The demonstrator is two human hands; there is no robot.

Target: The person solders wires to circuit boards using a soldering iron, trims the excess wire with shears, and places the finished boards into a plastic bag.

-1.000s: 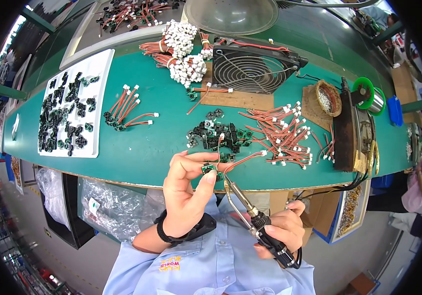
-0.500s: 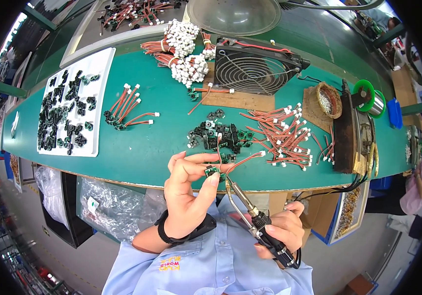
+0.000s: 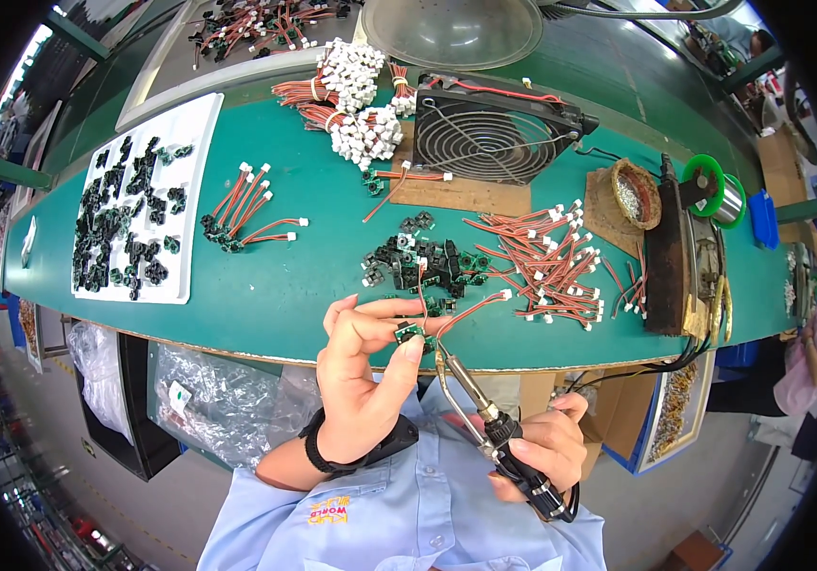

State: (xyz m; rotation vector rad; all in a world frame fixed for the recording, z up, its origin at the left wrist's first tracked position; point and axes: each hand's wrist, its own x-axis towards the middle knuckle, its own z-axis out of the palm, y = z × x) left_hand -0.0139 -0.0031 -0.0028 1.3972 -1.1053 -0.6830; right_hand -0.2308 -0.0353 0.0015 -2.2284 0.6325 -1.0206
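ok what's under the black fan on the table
A brown board lies under the black fan, showing in front and at its left, where reddish wire leads overlap it. The part directly beneath the fan is covered, so anything else there cannot be seen.

Small green rectangular circuit board (image 3: pixel 408 333): pinched between thumb and fingers of the left hand (image 3: pixel 363 366), face tilted upward. Black-handled soldering iron with metal barrel (image 3: pixel 498 428): gripped in the right hand (image 3: pixel 551 452), slanting, tip up and left beside the board; contact unclear. A thin metal tube (image 3: pixel 453 395) runs along the barrel
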